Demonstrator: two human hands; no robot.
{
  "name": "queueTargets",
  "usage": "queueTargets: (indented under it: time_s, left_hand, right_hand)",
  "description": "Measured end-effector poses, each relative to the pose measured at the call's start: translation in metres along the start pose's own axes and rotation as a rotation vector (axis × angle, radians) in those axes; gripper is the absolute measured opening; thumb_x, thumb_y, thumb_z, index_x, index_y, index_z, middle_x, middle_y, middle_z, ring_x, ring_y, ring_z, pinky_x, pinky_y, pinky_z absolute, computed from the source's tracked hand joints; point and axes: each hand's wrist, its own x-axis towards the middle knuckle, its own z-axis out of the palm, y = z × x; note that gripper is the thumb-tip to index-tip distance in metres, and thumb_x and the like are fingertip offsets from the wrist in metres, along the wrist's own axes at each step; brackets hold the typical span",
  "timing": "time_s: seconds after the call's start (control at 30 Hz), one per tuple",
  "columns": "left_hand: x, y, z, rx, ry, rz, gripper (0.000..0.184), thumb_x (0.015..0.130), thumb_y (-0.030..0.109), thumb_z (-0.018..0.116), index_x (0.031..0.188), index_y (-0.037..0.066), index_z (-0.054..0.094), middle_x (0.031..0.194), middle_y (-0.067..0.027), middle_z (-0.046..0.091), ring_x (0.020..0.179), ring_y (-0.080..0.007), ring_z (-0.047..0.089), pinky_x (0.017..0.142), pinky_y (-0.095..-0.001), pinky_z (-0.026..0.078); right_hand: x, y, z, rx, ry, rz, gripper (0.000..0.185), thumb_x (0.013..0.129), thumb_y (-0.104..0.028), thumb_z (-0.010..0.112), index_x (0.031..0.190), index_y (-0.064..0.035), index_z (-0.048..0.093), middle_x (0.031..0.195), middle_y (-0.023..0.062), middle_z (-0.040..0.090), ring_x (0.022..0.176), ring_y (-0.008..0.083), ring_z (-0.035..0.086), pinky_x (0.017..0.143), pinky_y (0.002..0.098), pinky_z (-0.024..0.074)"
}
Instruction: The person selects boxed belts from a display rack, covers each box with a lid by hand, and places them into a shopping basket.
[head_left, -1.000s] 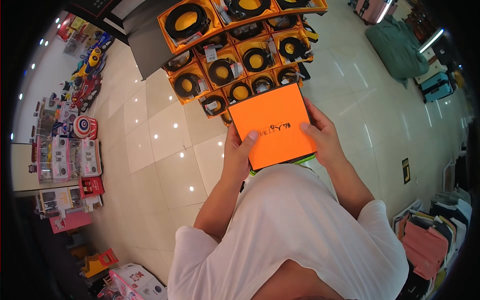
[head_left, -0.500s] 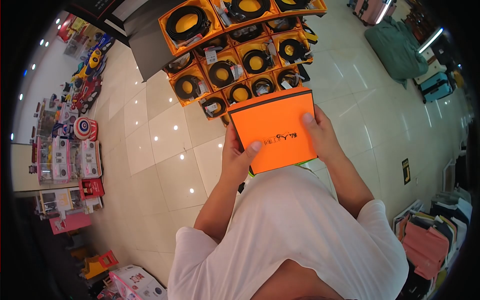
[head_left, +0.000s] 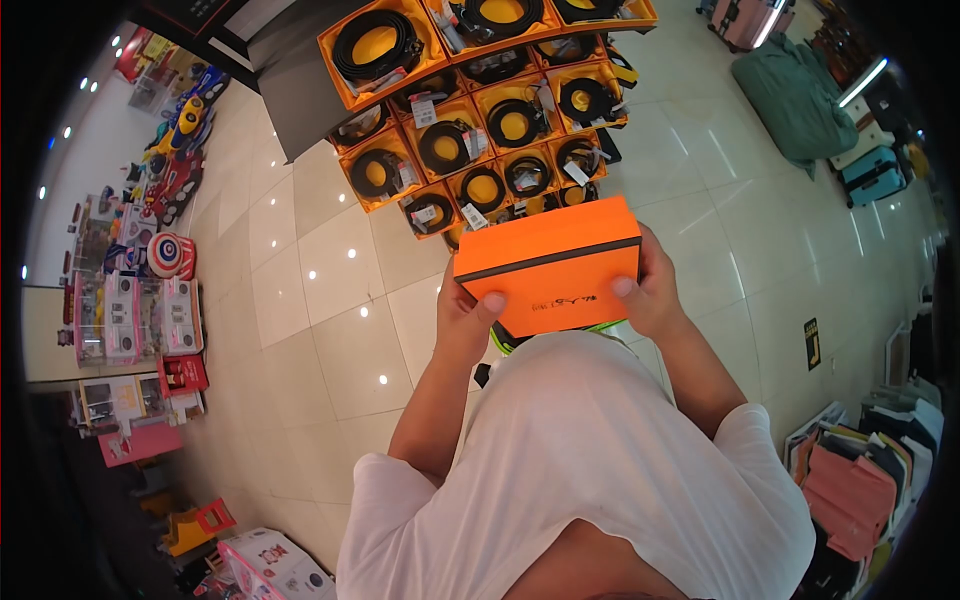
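Note:
An orange box with dark edging and black lettering is held in front of my white shirt. My left hand grips its left side, thumb on the lettered face and fingers behind. On the opposite side my right hand clasps the box the same way, thumb near the end of the lettering. The box is tilted, so its upper side and lettered face both show. Just beyond it, rolled black belts sit in open orange boxes on a tiered display, several with white tags.
Pale floor tiles surround me. Toys and pink-white machines line the left. A green covered bundle and a blue suitcase stand at the upper right. Bags, one pink, are stacked at the lower right.
The orange box has tipped in my hands, so its upper side now shows broadly and the lettered face looks shorter. My hands have shifted slightly with it, both still gripping.

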Motion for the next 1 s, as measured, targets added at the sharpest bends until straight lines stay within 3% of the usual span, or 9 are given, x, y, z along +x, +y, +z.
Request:
queueTargets:
  time_s: [0.37,0.53,0.57,0.7,0.77,0.87,0.9,0.93,1.0]
  left_hand:
    - [0.004,-0.011,-0.011,-0.031,-0.031,-0.024,0.082,0.075,0.038,0.079,0.135,0.003,0.037,0.125,-0.0075,0.053,0.115,-0.0174,0.052,0.098,-0.0327,0.042]
    - [0.010,-0.015,-0.007,0.136,-0.135,-0.149,0.075,0.081,0.027,0.074,0.139,0.003,0.033,0.129,-0.0091,0.051,0.119,-0.0192,0.049,0.101,-0.0348,0.039]
    - [0.010,-0.016,-0.010,0.170,-0.162,-0.269,0.067,0.083,0.020,0.071,0.137,0.002,0.037,0.128,-0.0096,0.052,0.118,-0.0199,0.050,0.100,-0.0342,0.039]
    - [0.016,-0.039,-0.023,0.239,-0.132,-0.370,0.061,0.083,0.026,0.071,0.131,0.000,0.043,0.121,-0.0075,0.057,0.115,-0.0196,0.052,0.099,-0.0350,0.040]
    - [0.020,-0.055,-0.030,0.212,-0.048,-0.452,0.057,0.087,0.016,0.067,0.133,-0.003,0.039,0.120,-0.0110,0.057,0.111,-0.0210,0.055,0.096,-0.0341,0.044]
    - [0.022,-0.094,-0.055,0.241,0.073,-0.563,0.057,0.087,0.018,0.066,0.132,-0.005,0.039,0.114,-0.0117,0.058,0.102,-0.0200,0.059,0.087,-0.0340,0.049]
    - [0.020,-0.112,-0.068,0.325,0.135,-0.567,0.057,0.088,0.029,0.065,0.129,-0.002,0.042,0.108,-0.0117,0.061,0.096,-0.0188,0.062,0.078,-0.0336,0.053]
    - [0.017,-0.125,-0.078,0.326,0.131,-0.594,0.057,0.088,0.029,0.065,0.129,-0.002,0.042,0.108,-0.0117,0.061,0.096,-0.0188,0.062,0.078,-0.0336,0.053]
    - [0.018,-0.153,-0.099,0.401,0.307,-0.733,0.054,0.089,0.025,0.064,0.129,-0.002,0.042,0.104,-0.0116,0.060,0.087,-0.0167,0.061,0.071,-0.0315,0.052]
  right_hand:
    - [0.004,0.014,-0.001,-0.039,0.009,-0.006,0.076,0.083,-0.046,0.067,0.133,0.0043,0.038,0.118,0.0104,0.056,0.109,0.0157,0.053,0.094,0.0298,0.0417]
    - [0.007,0.033,-0.014,0.038,0.127,0.124,0.065,0.088,-0.041,0.063,0.129,0.0049,0.043,0.117,0.0091,0.056,0.107,0.0138,0.053,0.092,0.0281,0.0424]
    - [0.003,0.040,-0.015,0.046,0.133,0.160,0.065,0.088,-0.041,0.063,0.129,0.0049,0.043,0.117,0.0091,0.056,0.107,0.0138,0.053,0.092,0.0281,0.0424]
    - [0.005,0.069,-0.023,0.064,0.166,0.323,0.065,0.092,-0.043,0.056,0.133,0.0047,0.041,0.115,0.0075,0.057,0.105,0.0134,0.054,0.091,0.0278,0.0429]
    - [0.000,0.093,-0.031,0.090,0.216,0.397,0.065,0.094,-0.044,0.054,0.135,0.0046,0.040,0.116,0.0071,0.058,0.105,0.0143,0.054,0.091,0.0285,0.0432]
    - [-0.019,0.135,-0.056,0.050,0.281,0.682,0.064,0.094,-0.042,0.053,0.138,0.0030,0.039,0.116,0.0097,0.060,0.105,0.0179,0.057,0.090,0.0299,0.0436]
    - [-0.027,0.150,-0.066,-0.165,0.236,0.756,0.061,0.094,-0.039,0.053,0.136,0.0027,0.041,0.116,0.0120,0.061,0.105,0.0196,0.057,0.090,0.0301,0.0438]
    - [-0.040,0.166,-0.076,-0.380,0.184,0.827,0.058,0.093,-0.036,0.054,0.135,0.0024,0.043,0.115,0.0142,0.061,0.105,0.0214,0.058,0.090,0.0304,0.0439]
    - [-0.071,0.189,-0.090,-0.419,0.213,0.968,0.054,0.091,-0.037,0.056,0.130,0.0003,0.049,0.109,0.0173,0.064,0.101,0.0232,0.061,0.087,0.0309,0.0458]
